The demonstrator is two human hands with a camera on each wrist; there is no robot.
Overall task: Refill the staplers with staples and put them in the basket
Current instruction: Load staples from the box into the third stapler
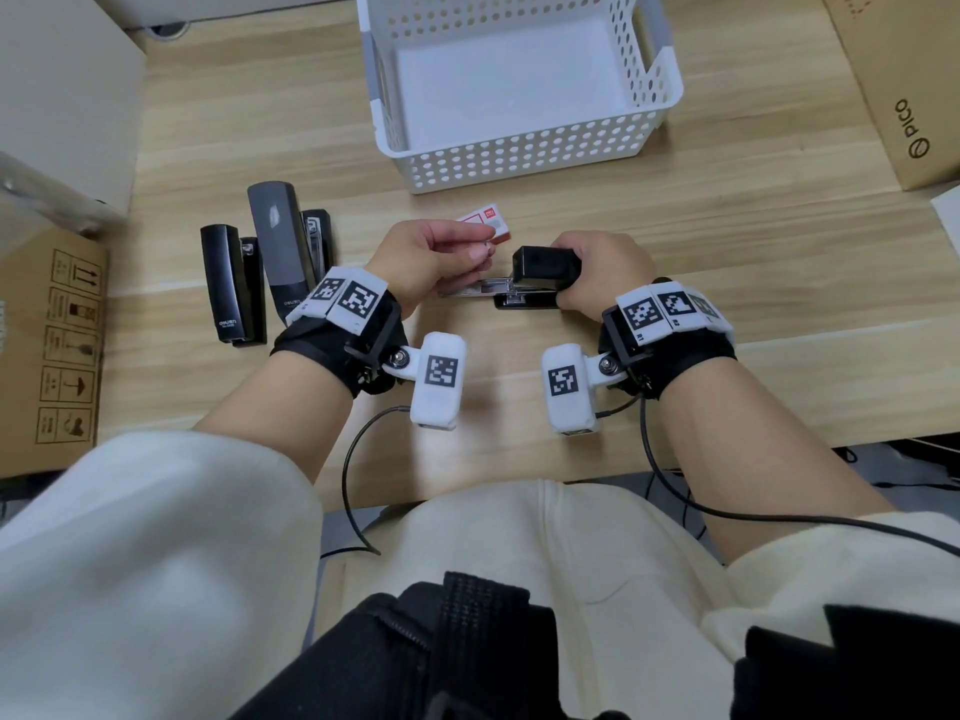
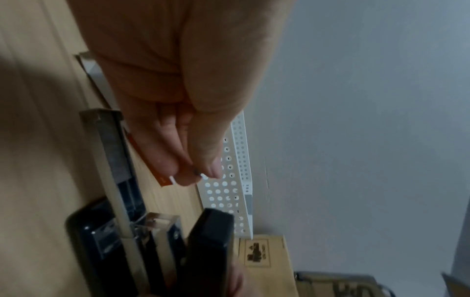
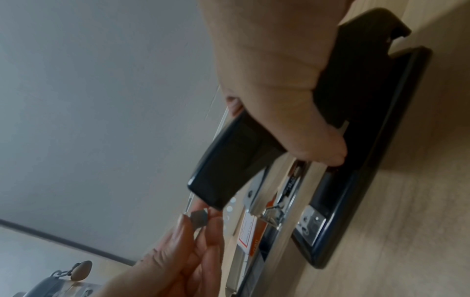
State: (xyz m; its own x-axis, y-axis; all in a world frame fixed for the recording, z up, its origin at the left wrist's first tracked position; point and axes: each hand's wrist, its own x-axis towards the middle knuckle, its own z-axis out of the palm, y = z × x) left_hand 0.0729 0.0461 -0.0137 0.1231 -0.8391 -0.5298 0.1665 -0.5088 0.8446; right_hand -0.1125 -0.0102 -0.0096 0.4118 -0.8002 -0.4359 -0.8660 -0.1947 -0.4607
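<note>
"Where was the stapler (image 1: 535, 283) from the head view?"

"On the table (image 1: 727, 252), lying sideways. The right hand (image 1: 602, 272) gripped its lifted black top. The left hand (image 1: 441, 257) pinched a small strip of staples (image 1: 487, 245) just above the open metal tray, which pointed left. The basket (image 1: 519, 153) sat behind, well apart."

"And the left wrist view?"

"The fingertips (image 2: 211, 168) were squeezed together, beside the tray."

"The right wrist view?"

"The staples (image 3: 198, 218) hung beside the top's tip. The left hand was nearer the tray."

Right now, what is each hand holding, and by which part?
The left hand pinches a small strip of staples between thumb and fingers. The right hand grips the open stapler by its raised black top arm.
</note>
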